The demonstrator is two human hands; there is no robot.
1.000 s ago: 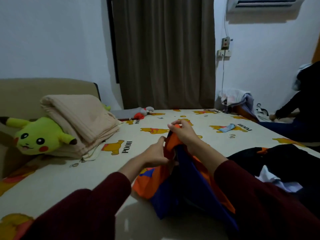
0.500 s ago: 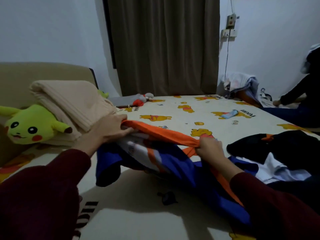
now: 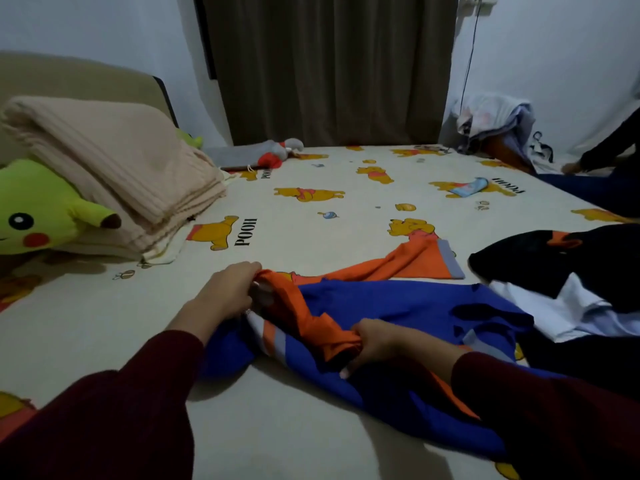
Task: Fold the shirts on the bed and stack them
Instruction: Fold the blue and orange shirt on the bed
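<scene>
Shirts lie toward the near right part of the bed (image 3: pixel 311 223), whose sheet carries a yellow bear print. Largest on the bed is the folded beige blanket (image 3: pixel 114 168) by the left edge, leaning on the headboard, with a green plush toy (image 3: pixel 38 213) tucked against its near side. A dark shirt pile (image 3: pixel 568 265) with a white shirt (image 3: pixel 561 310) under it sits at the right edge. Just beside that pile, nearer the middle, a blue and orange shirt (image 3: pixel 398 303) is spread flat, 1 orange sleeve reaching toward the far right.

The left hand (image 3: pixel 230 292) grips the bunched orange cloth at the shirt's left end, fingers curled round it. The right hand (image 3: pixel 377 341) holds a gathered orange fold at the shirt's near edge, fingers wrapped under it. Both wrists wear dark red sleeves.

At the far edge a grey plush toy (image 3: pixel 263 152) with a red part lies before the brown curtain (image 3: pixel 329 67). A small blue packet (image 3: pixel 469 187) rests toward the far right corner. Another person's dark sleeve (image 3: pixel 613 140) shows beyond the right edge.
</scene>
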